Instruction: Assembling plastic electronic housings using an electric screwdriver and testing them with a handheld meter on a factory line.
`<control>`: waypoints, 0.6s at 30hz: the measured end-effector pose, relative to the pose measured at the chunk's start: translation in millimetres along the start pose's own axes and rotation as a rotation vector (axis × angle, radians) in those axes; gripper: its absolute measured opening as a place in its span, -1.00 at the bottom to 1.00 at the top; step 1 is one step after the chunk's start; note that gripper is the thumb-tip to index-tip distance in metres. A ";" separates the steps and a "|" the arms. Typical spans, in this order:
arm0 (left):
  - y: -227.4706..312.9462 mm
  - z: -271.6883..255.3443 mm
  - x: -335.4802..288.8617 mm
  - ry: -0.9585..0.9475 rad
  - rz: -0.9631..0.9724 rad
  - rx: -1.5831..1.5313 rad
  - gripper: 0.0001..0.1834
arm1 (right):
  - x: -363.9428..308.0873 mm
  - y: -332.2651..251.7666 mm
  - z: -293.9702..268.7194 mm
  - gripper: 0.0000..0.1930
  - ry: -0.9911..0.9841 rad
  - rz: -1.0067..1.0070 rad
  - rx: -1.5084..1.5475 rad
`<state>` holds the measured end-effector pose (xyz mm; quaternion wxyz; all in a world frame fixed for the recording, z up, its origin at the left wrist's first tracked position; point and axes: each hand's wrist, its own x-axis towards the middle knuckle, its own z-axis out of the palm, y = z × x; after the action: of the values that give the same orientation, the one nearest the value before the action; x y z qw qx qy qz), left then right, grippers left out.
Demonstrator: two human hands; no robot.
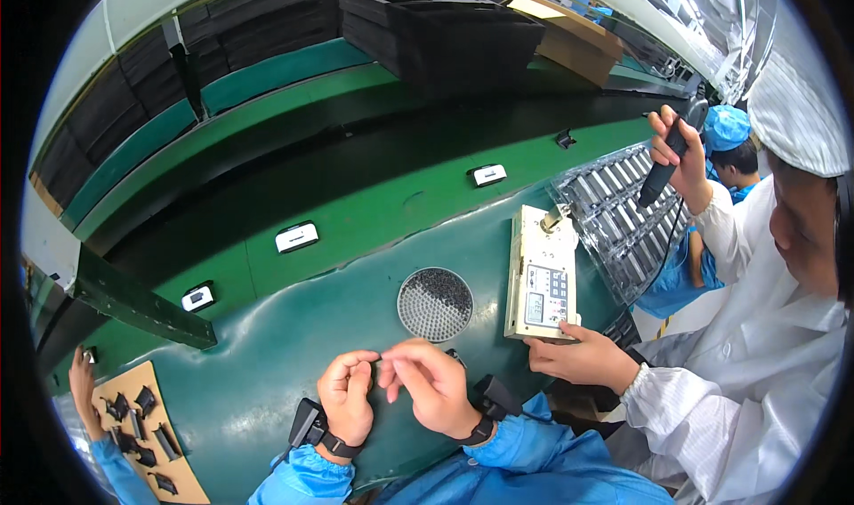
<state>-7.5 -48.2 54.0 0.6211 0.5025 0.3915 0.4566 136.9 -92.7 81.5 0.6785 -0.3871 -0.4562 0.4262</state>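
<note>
My left hand (347,400) and my right hand (431,389) are close together above the green work surface, near its front edge. Both have their fingertips pinched and almost touching. A tiny dark spot shows between them, too small to name. Just beyond my hands is a round dimpled tray (414,315), with many small black pieces heaped toward its far right side. Partly hidden behind my right hand lies a small dark object (456,356).
A co-worker in white (703,389) holds a black corded screwdriver (663,169) and touches a cream meter (544,278). White-and-black parts (296,236) sit along the green line. Another person's hand (82,385) is by a board of black parts (191,474). A green post (133,300) stands left.
</note>
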 end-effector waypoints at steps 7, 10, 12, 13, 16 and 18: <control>-5.5 -13.6 5.7 0.024 0.378 0.330 -0.81 | 9.3 16.8 -1.6 -0.82 -0.049 0.135 0.191; 14.7 -33.2 28.4 -0.093 0.712 0.625 -0.75 | 8.0 24.1 -3.0 -0.85 -0.097 0.194 0.255; 18.7 -48.7 35.4 -0.192 0.789 0.663 -0.75 | 5.1 29.9 -4.1 -0.86 -0.145 0.241 0.307; 22.5 -53.2 37.9 -0.188 0.786 0.666 -0.75 | 2.7 33.1 -5.4 -0.86 -0.182 0.296 0.351; 35.9 -60.5 37.1 -0.311 0.877 0.782 -0.73 | 1.7 34.3 -9.7 -0.83 -0.238 0.428 0.393; 41.1 -61.8 33.5 -0.351 0.899 0.861 -0.68 | 5.4 28.9 -10.6 -0.83 -0.250 0.497 0.505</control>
<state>-63.8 3.7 81.8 0.1669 0.8888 0.1839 0.3851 141.7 -79.4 53.7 0.5676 -0.2513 -0.3080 0.7209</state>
